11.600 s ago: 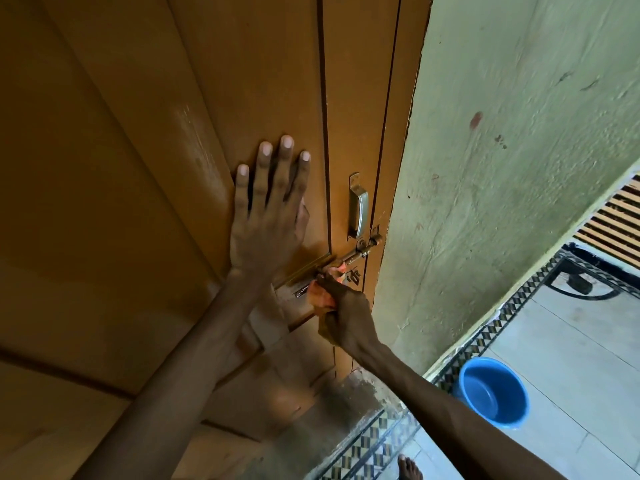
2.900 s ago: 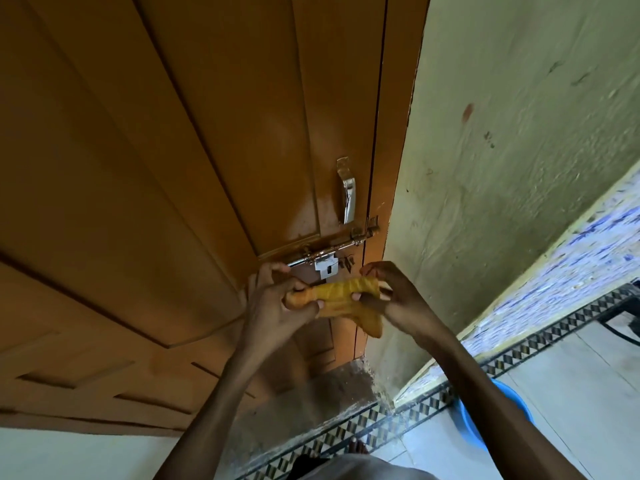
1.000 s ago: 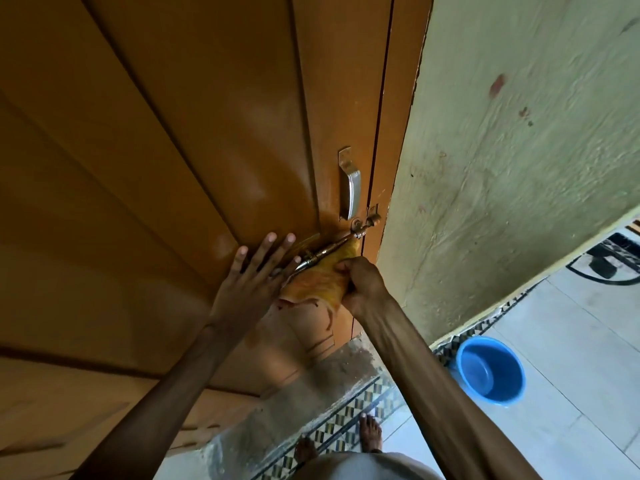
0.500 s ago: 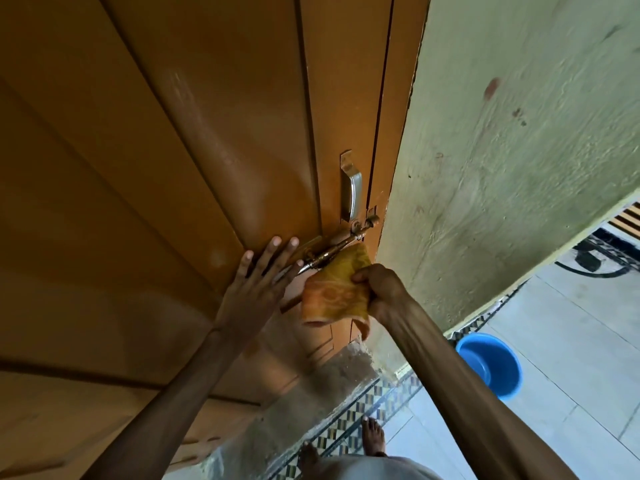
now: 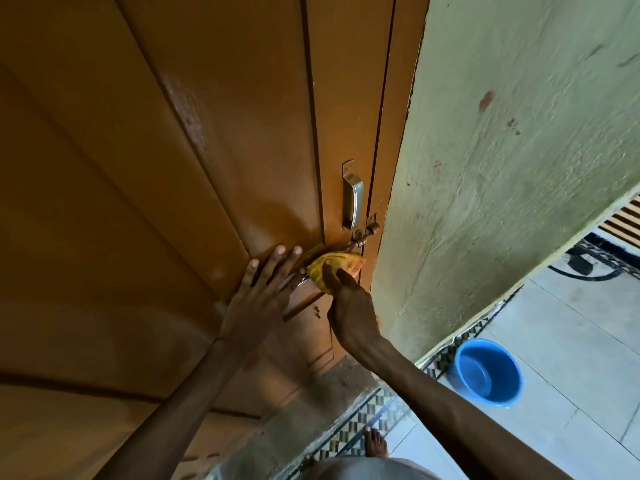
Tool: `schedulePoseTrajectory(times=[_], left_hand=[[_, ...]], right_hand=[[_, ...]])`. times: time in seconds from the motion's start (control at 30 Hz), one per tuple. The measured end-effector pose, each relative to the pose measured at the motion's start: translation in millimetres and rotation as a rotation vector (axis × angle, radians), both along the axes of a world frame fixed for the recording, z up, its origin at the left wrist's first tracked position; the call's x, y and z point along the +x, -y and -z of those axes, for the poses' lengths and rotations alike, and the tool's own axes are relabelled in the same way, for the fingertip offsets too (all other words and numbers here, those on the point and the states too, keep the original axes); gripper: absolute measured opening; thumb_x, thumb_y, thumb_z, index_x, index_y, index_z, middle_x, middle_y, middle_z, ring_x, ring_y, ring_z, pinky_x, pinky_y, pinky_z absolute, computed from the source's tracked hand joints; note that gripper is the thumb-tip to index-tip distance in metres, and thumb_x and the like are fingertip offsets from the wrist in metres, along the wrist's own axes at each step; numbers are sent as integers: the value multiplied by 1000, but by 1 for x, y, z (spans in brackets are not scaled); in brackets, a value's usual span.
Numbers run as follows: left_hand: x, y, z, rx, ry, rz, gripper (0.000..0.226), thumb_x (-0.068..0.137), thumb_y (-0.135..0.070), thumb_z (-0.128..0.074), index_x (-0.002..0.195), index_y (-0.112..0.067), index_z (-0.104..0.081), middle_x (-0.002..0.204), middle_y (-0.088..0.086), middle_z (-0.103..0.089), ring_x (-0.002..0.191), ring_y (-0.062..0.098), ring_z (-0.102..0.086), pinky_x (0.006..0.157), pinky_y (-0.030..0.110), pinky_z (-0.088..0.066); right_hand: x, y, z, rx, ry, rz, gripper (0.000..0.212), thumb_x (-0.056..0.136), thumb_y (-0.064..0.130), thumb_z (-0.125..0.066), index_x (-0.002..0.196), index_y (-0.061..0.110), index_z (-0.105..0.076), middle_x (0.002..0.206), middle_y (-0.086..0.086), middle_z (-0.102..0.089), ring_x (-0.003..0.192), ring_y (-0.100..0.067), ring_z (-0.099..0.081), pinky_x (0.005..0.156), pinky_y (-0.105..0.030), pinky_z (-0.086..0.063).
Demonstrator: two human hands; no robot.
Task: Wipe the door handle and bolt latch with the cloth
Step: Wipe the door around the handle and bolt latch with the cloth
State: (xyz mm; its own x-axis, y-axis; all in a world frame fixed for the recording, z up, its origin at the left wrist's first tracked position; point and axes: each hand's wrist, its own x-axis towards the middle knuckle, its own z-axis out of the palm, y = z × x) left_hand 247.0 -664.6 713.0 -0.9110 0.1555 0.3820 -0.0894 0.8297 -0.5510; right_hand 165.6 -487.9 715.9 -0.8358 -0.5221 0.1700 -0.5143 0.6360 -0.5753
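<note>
Right hand holds cloth, seemingly on bolt latch; left hand flat on door.

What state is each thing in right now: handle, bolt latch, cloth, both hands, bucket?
door handle, bare, no hand on it.
bolt latch, partly covered, knob end bare.
cloth, bunched, pressed on the bolt latch.
right hand, gripping the cloth.
left hand, flat on the door, fingers straight.
bucket, upright on the floor.

Daylight enters from the right and lights the floor and wall. The door is dim, darkest at the near left, with a dull sheen mid-panel. The left hand casts a faint shadow on it. Wide-angle distortion bows straight edges.
</note>
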Motion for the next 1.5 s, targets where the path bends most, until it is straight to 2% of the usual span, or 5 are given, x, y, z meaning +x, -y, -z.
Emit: schedulePoseTrajectory(times=[0.3,0.5,0.83,1.2,1.5], left_hand=[[0,-2,0,22,5,-16,75,95,-42,-62,159,-26,-27,168,9,-9,154,33,-6,122,54,12],[4,-23,5,277,-54,-7,69,80,-40,-77,143,-19,-56,158,11,-38,147,35,-30,122,56,-8],[-36,-112,34,2106,-179,-393,47,89,-14,-76,130,-16,-53,133,6,-61,121,21,-59,90,26,-54],[-44,-135,14,2320,-302,-586,11,100,-17,-62,92,-16,-70,85,-2,-74,69,-1,-69,60,15,-50],[-59,-139,-22,2832,-488,-660,4,96,-6,-64,94,-8,-62,91,11,-67,82,19,-64,64,25,-57]], right_hand=[[-20,6,-10,-71,-82,98,61,86,-5,-62,142,12,-46,120,-16,-64,90,-33,-68,79,-42,-60],[-37,-44,-13,-312,680,327,43,96,6,-38,136,15,-53,132,-10,-60,114,-29,-59,97,-45,-50],[-82,-92,-15,-461,964,360,25,95,2,-42,95,20,-61,88,-6,-66,81,-22,-64,78,-39,-51],[-97,-107,-27,-410,834,238,18,99,22,-48,96,25,-65,99,-8,-69,92,-28,-66,89,-44,-54],[-119,-64,-25,-686,1460,-178,31,97,18,-48,124,9,-60,119,-15,-68,100,-27,-69,94,-42,-52]])
